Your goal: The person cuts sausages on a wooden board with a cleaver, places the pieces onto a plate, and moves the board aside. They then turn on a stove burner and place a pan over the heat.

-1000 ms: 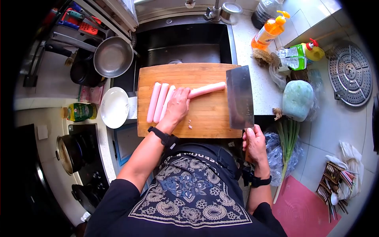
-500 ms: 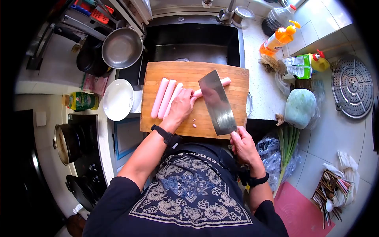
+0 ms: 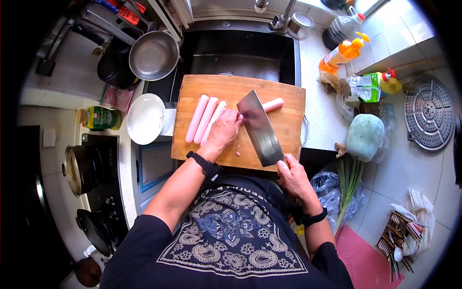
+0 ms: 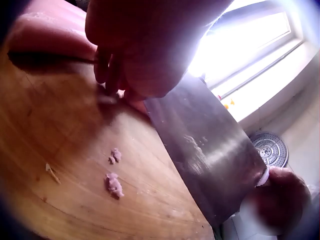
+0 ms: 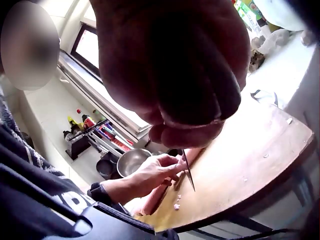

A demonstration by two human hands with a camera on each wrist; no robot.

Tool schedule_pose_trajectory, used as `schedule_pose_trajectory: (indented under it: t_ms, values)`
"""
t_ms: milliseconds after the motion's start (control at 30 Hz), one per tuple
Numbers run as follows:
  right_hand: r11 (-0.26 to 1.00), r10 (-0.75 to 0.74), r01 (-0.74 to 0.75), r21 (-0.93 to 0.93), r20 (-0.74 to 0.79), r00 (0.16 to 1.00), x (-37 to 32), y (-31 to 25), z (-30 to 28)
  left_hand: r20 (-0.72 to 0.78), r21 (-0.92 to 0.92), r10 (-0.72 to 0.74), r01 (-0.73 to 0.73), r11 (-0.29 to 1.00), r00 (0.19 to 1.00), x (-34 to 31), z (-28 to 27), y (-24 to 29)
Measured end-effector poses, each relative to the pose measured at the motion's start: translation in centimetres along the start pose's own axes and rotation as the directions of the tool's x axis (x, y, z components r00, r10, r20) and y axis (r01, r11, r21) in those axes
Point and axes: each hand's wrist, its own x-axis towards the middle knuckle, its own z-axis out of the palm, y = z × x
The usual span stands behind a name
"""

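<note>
My right hand [image 3: 294, 178] grips a broad cleaver [image 3: 262, 130] by its handle. The blade stands on edge across a pink sausage [image 3: 273, 104], right beside my left fingers; from the right wrist view the blade [image 5: 188, 172] shows as a thin upright line. My left hand [image 3: 226, 127] holds that sausage near its left end with curled fingers. Three more pink sausages [image 3: 197, 118] lie side by side at the left of the wooden cutting board [image 3: 288, 130], the third partly covered by my left hand. Small pink crumbs [image 4: 114, 185] lie on the board below the hand.
Behind the board is a dark sink [image 3: 236, 48]. A white plate [image 3: 146, 119] sits left of it, with a frying pan [image 3: 154, 55] farther back. At the right are an orange pump bottle [image 3: 341, 55], a pale green melon [image 3: 365, 137] and green onions [image 3: 349, 183].
My right hand has swung the cleaver leftward from the board's right side, over the sausage to beside my left fingers. The left hand keeps its hold on the sausage.
</note>
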Motion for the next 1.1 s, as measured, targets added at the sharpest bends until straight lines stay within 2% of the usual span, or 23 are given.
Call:
schedule_pose_trajectory:
  t_ms: [100,200,300,400,500,567,667,833,933,967,1100]
  values:
    - [0.991,0.037,-0.034,0.130,-0.019,0.999,-0.2,0.4,-0.5,-0.022,0.010,0.034,-0.034,0.999,0.999,-0.2,0.2,-0.2]
    - [0.990,0.026,-0.015,0.140,-0.081,0.996,-0.1,0.4,-1.0,-0.035,0.024,0.027,-0.026,0.999,0.999,-0.4,0.3,-0.2]
    - [0.999,0.023,-0.022,0.039,-0.028,0.999,0.5,1.7,-1.2,-0.012,0.030,0.029,-0.028,0.999,1.000,-0.2,0.2,-0.1]
    - [0.996,0.072,-0.072,0.047,-0.006,0.997,0.7,1.9,-1.3,0.007,0.037,0.035,-0.035,0.999,0.999,-0.2,-0.1,0.0]
    - [0.999,-0.004,0.002,-0.042,-0.049,0.999,0.8,1.8,-0.9,-0.037,0.070,0.095,-0.092,0.993,0.995,0.0,-0.3,0.8]
    - [1.000,0.003,-0.004,-0.021,-0.054,0.999,0.8,2.1,-0.8,-0.086,0.084,0.154,-0.147,0.986,0.984,0.0,-0.2,1.4]
    - [0.998,0.026,-0.025,0.051,-0.031,0.999,0.6,2.0,-1.2,0.002,0.074,0.069,-0.069,0.995,0.998,0.2,-0.3,1.8]
    - [0.976,0.058,-0.039,0.216,-0.084,0.995,-0.1,0.9,-1.7,0.018,0.123,0.086,-0.087,0.988,0.996,0.5,0.1,0.7]
    - [0.985,0.047,-0.030,0.172,-0.099,0.994,0.3,1.1,-2.1,0.036,0.124,0.060,-0.064,0.990,0.998,0.5,0.1,1.0]
    - [0.994,0.039,-0.031,0.102,-0.081,0.996,0.4,1.1,-2.1,0.045,0.117,0.044,-0.049,0.992,0.998,0.5,0.1,1.2]
    - [0.999,0.022,-0.019,0.045,-0.078,0.997,0.9,2.0,-2.1,0.013,0.104,0.086,-0.087,0.991,0.996,0.4,-0.1,1.3]
